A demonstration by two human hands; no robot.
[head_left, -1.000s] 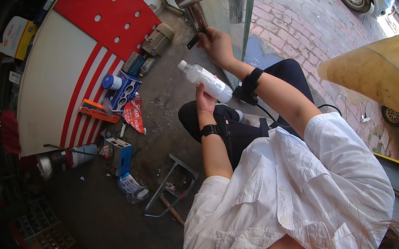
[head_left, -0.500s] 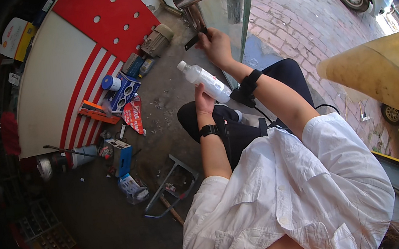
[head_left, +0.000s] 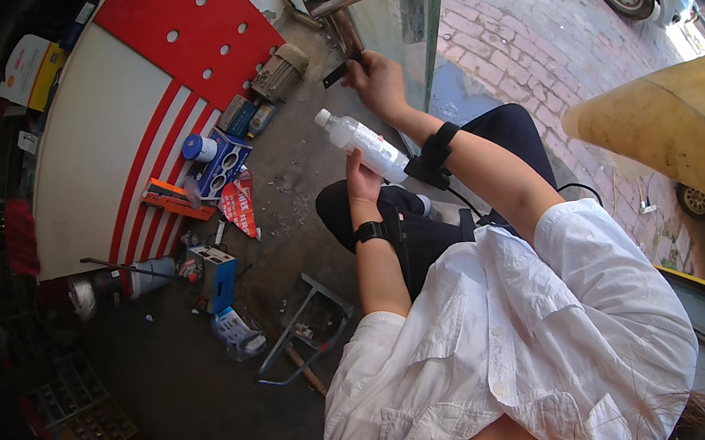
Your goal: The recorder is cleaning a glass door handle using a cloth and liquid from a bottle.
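Note:
My left hand is closed round a clear plastic bottle with a white cap. The bottle tilts, its cap pointing up and to the left. Farther off, my right hand has its fingers pinched on a small flat black strip, just beside a shiny metal pipe. Whether the strip touches the pipe I cannot tell. The pipe stands along the edge of a glass door panel. Dark straps circle both of my forearms.
On the left leans a white board with red stripes, beside a red panel with holes. Boxes, a blue-lidded jar, a motor and a metal frame lie on the floor. Brick paving runs outside, where a vehicle stands.
My right hand and the black strip have shifted very slightly left. The bottle stays in my left hand, and the whole view has moved a little.

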